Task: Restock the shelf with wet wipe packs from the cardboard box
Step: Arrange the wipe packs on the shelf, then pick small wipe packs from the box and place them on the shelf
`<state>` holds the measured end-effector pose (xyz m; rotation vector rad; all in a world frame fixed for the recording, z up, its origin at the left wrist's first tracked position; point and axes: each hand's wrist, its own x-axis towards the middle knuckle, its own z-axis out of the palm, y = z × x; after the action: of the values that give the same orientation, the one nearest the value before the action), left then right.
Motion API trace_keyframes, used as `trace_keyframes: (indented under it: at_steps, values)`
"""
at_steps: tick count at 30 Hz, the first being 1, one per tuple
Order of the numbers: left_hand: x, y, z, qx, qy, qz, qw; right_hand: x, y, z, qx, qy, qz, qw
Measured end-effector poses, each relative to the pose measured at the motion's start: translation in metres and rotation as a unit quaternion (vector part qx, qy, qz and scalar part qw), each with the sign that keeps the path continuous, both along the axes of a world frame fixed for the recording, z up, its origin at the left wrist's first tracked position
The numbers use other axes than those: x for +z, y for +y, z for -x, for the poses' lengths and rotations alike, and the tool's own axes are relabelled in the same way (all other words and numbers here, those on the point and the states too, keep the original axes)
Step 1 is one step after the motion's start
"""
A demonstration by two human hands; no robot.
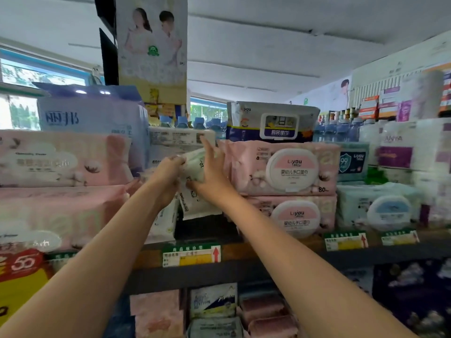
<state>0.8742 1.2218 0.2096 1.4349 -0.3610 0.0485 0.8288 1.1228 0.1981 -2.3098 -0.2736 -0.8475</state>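
Both my arms reach up to the top shelf (244, 250). Between my hands is a small pale green wet wipe pack (195, 167), held at the narrow gap between the pink packs. My left hand (168, 174) grips its left end with curled fingers. My right hand (212, 174) holds its right side, fingers stretched upward and thumb under it. Below it more small white packs (195, 203) stand upright in the gap. The cardboard box is not in view.
Large pink Liyou wipe packs (283, 167) are stacked to the right, pink cotton-print packs (61, 159) to the left. A white pack (178, 140) lies behind my hands. Price tags (191, 254) line the shelf edge. More packs (212, 303) fill the shelf below.
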Motion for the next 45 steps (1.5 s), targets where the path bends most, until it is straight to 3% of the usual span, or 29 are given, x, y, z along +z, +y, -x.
trace_keyframes:
  at_steps: [6,8,12,15,18,20,24,26,29,31,36,40,45]
  values:
    - [-0.005,-0.006,-0.019,0.1,-0.066,-0.223,0.968,-0.017,-0.009,-0.042,-0.127,0.087,0.026,0.988]
    - [-0.006,-0.004,-0.019,0.136,-0.094,-0.218,0.962,-0.013,-0.003,-0.047,-0.167,0.065,0.079,0.981]
    - [-0.01,0.0,-0.01,0.198,-0.159,-0.236,0.938,-0.009,0.001,-0.04,-0.209,0.023,0.29,0.934]
    - [-0.005,-0.006,0.006,0.213,-0.19,-0.145,0.947,-0.011,0.005,-0.013,-0.165,-0.006,0.275,0.947]
    - [0.007,-0.031,0.037,0.175,-0.228,-0.036,0.957,-0.004,0.002,0.036,-0.075,-0.075,0.153,0.983]
    - [0.017,-0.056,0.066,0.117,-0.257,0.012,0.959,0.006,-0.014,0.069,-0.067,-0.122,0.088,0.986]
    - [0.02,-0.122,0.127,0.026,-0.348,0.052,0.936,0.018,-0.08,0.136,-0.146,-0.215,0.114,0.959]
    - [0.007,-0.16,0.162,-0.002,-0.415,0.034,0.909,0.007,-0.124,0.181,-0.186,-0.208,0.144,0.949]
    - [-0.028,-0.221,0.231,-0.141,-0.475,-0.03,0.868,-0.033,-0.193,0.268,-0.308,-0.109,0.115,0.938]
    - [-0.067,-0.263,0.28,-0.247,-0.5,-0.094,0.825,-0.075,-0.238,0.337,-0.427,0.004,0.087,0.9]
    - [-0.189,-0.34,0.425,-0.462,-0.504,-0.24,0.689,-0.191,-0.282,0.548,-0.628,0.203,0.011,0.751]
    - [-0.277,-0.365,0.548,-0.572,-0.497,-0.32,0.569,-0.276,-0.258,0.716,-0.718,0.293,-0.072,0.627]
    - [-0.367,-0.372,0.699,-0.646,-0.495,-0.364,0.454,-0.365,-0.207,0.888,-0.738,0.397,-0.205,0.506]
